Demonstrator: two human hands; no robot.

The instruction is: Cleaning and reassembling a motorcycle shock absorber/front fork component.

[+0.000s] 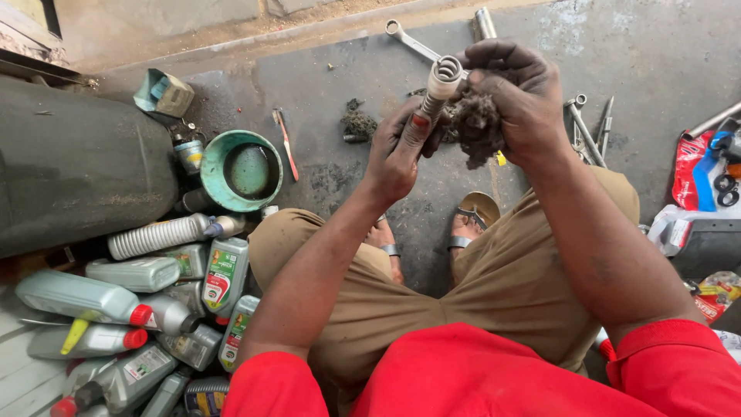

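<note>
A green bowl [241, 171] sits on the concrete floor [633, 62] at left of centre, holding a shallow pool of dark, murky liquid. Just left of it stands a small dirty jar [189, 154]; what it holds cannot be told. Farther left and farther away lies a crumpled carton [164, 93], open at one end. Nearer, at the left, a heap of grey oil bottles [139, 309] lies on its side, some with red caps, one ribbed and white; their fill cannot be seen. Beside the heap is a dark seat [77, 162].

The left hand [397, 154] is closed round the lower part of a pale ribbed tube [440, 89], thumb laid along its side, fingers curled behind. The tube stands nearly upright, tilted slightly right, its open end poking above the hand and showing rings inside. The right hand [513, 96] is clamped on a wad of dark rag [478, 127], fingers bunched over it, and presses the wad against the tube's right side just below its open end. Both hands are grimy and are held above the sandalled feet [471, 224].

On the floor beyond the hands lie a spanner [409, 40] and a second clump of waste [359, 123]; a red-handled brush [284, 139] lies just right of the bowl. More tools [590, 127] lie to the right.
</note>
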